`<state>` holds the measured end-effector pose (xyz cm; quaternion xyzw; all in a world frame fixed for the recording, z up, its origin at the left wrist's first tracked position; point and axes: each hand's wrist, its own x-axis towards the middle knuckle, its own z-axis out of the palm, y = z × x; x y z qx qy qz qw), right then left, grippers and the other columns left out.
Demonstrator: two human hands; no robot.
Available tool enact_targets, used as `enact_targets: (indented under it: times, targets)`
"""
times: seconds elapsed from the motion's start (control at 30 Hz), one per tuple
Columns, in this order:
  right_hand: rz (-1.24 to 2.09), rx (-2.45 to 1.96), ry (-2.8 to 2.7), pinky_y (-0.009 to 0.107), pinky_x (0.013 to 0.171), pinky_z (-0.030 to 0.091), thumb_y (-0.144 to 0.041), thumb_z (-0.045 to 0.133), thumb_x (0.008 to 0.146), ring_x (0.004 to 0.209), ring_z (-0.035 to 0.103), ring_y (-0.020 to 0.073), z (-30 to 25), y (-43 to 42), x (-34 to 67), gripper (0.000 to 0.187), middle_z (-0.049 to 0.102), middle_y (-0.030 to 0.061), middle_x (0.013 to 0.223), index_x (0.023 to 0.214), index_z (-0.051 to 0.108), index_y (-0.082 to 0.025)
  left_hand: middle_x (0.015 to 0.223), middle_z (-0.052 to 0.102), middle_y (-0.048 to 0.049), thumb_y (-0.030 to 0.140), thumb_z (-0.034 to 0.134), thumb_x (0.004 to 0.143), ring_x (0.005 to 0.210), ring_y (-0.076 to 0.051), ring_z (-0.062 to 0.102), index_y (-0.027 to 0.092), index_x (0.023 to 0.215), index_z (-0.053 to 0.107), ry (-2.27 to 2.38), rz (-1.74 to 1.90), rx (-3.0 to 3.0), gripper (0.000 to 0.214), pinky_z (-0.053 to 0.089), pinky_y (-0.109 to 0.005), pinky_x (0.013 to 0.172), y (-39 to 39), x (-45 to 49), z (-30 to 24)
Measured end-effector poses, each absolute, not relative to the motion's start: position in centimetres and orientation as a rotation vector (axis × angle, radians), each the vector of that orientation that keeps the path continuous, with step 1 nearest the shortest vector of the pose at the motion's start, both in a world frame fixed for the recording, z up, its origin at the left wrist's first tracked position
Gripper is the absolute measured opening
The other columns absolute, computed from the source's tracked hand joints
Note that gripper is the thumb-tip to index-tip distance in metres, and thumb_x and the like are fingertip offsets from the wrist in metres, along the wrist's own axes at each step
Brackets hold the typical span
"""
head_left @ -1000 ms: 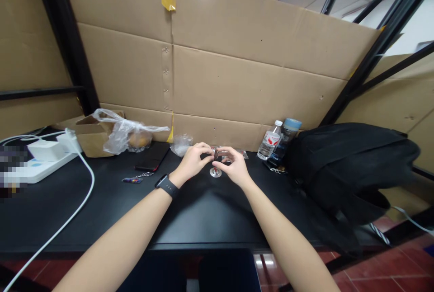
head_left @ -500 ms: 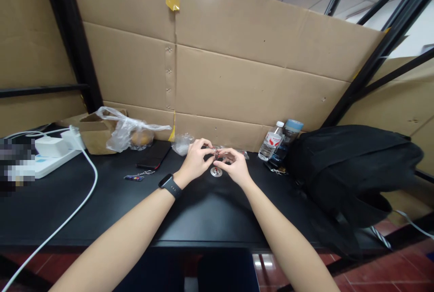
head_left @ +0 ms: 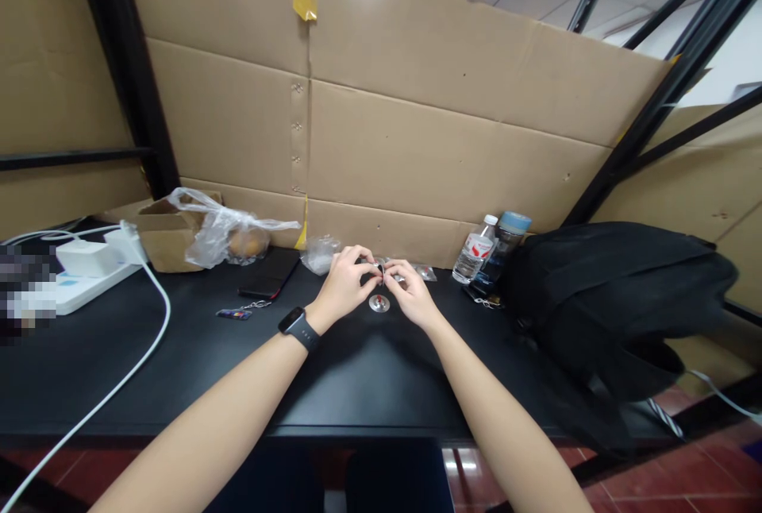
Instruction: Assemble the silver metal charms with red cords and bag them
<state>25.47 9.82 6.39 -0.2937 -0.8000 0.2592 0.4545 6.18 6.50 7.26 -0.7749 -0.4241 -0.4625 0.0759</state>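
Note:
My left hand (head_left: 352,278) and my right hand (head_left: 408,289) meet over the black table (head_left: 369,386), thumbs and fingers bent toward each other. Pinched between their fingertips is a small shiny piece (head_left: 382,275), partly hidden and too small to name. Just below the fingertips, a round silvery disc with a red centre (head_left: 379,303) lies on the table. A dark smartwatch (head_left: 298,326) sits on my left wrist. Behind my hands are a crumpled clear plastic bag (head_left: 320,255) and a small clear packet (head_left: 425,272).
On the left are a white power strip (head_left: 77,295) with a cable, a cardboard box (head_left: 167,239), a plastic bag (head_left: 229,231), a dark phone-like slab (head_left: 267,275) and a keychain (head_left: 235,314). A water bottle (head_left: 475,251), a blue-lidded bottle (head_left: 506,239) and a black backpack (head_left: 607,298) stand right.
My right fingertips have closed in toward the left ones around the small shiny piece. The disc stays on the table, and the view has shifted very slightly.

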Motion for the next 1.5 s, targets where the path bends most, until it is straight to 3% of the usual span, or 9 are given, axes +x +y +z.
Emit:
enact_targets:
  times: [0.17,0.27,0.53,0.63,0.73,0.93,1.13,1.23,1.5]
  targets:
    - [0.568,-0.770,-2.049,0.029,0.074,0.054,-0.037,0.057,0.096,0.103,0.061,0.0200,6.4,9.8,25.6,0.022,0.057,0.0097,0.117,0.087,0.065,-0.020,0.108,0.062,-0.0044,0.020,0.062,0.089,0.106,-0.022,0.056,0.022,0.095,0.070,-1.351,-1.428,-2.338,0.010,0.042,-0.040,0.095,6.2,5.8,8.0]
    - [0.497,-0.756,-2.125,0.030,0.076,0.053,-0.033,0.058,0.094,0.103,0.061,0.0203,6.3,9.8,25.8,0.017,0.058,0.0098,0.117,0.086,0.066,-0.020,0.110,0.063,-0.0042,0.027,0.063,0.089,0.106,-0.023,0.057,0.024,0.098,0.070,-1.366,-1.354,-2.458,0.012,0.043,-0.040,0.095,6.4,5.5,7.7]
    - [0.501,-0.742,-2.192,0.031,0.077,0.050,-0.034,0.057,0.096,0.104,0.060,0.0214,6.3,10.0,25.8,0.020,0.062,0.0087,0.110,0.086,0.067,-0.020,0.103,0.071,-0.0041,0.033,0.065,0.089,0.102,-0.024,0.059,0.024,0.088,0.075,-1.373,-1.061,-2.646,0.013,0.043,-0.038,0.090,7.4,5.5,5.7]
    - [0.497,-0.806,-2.224,0.032,0.079,0.049,-0.032,0.054,0.098,0.091,0.060,0.0189,5.6,10.7,26.1,0.018,0.065,0.0064,0.099,0.096,0.068,-0.020,0.097,0.073,-0.0035,0.029,0.067,0.085,0.096,-0.024,0.062,0.024,0.085,0.075,-1.452,-1.021,-2.615,0.009,0.043,-0.036,0.088,7.6,5.2,5.8]
    - [0.473,-0.920,-2.316,0.032,0.078,0.048,-0.025,0.065,0.090,0.082,0.060,0.0172,4.4,11.4,26.6,0.023,0.066,0.0061,0.099,0.111,0.069,-0.020,0.085,0.075,-0.0034,0.027,0.066,0.082,0.086,-0.023,0.064,0.024,0.085,0.076,-1.542,-0.955,-2.586,0.010,0.044,-0.034,0.082,7.6,4.7,6.1]
    - [0.368,-1.010,-2.418,0.030,0.076,0.047,-0.017,0.071,0.082,0.078,0.063,0.0172,3.4,11.9,26.6,0.012,0.070,0.0036,0.088,0.091,0.076,-0.022,0.081,0.077,-0.0028,0.030,0.062,0.084,0.079,-0.022,0.068,0.024,0.083,0.075,-1.660,-0.984,-2.579,0.014,0.043,-0.032,0.078,7.6,4.3,6.4]
    - [0.642,-1.009,-2.031,0.033,0.074,0.054,-0.027,0.068,0.085,0.071,0.071,0.0202,4.4,11.8,26.2,0.011,0.077,0.0047,0.081,0.086,0.077,-0.021,0.084,0.079,-0.0037,0.031,0.064,0.080,0.083,-0.024,0.072,0.024,0.084,0.077,-1.862,-1.086,-2.555,0.015,0.047,-0.033,0.079,8.3,4.2,6.0]
    - [0.809,-0.942,-1.846,0.036,0.077,0.058,-0.035,0.073,0.081,0.078,0.074,0.0224,4.6,11.5,25.7,0.018,0.078,0.0071,0.088,0.088,0.076,-0.019,0.087,0.080,-0.0042,0.034,0.064,0.081,0.086,-0.023,0.073,0.024,0.087,0.079,-1.923,-1.237,-2.642,0.019,0.050,-0.031,0.078,8.7,4.5,5.5]
    - [1.192,-0.991,-1.615,0.028,0.064,0.062,-0.048,0.081,0.075,0.081,0.076,0.0181,5.0,10.1,24.8,0.036,0.072,0.0074,0.110,0.091,0.069,-0.019,0.097,0.080,-0.0063,0.038,0.067,0.081,0.094,-0.024,0.075,0.020,0.091,0.077,-1.979,-1.723,-2.710,0.023,0.055,-0.031,0.087,9.5,5.5,3.9]
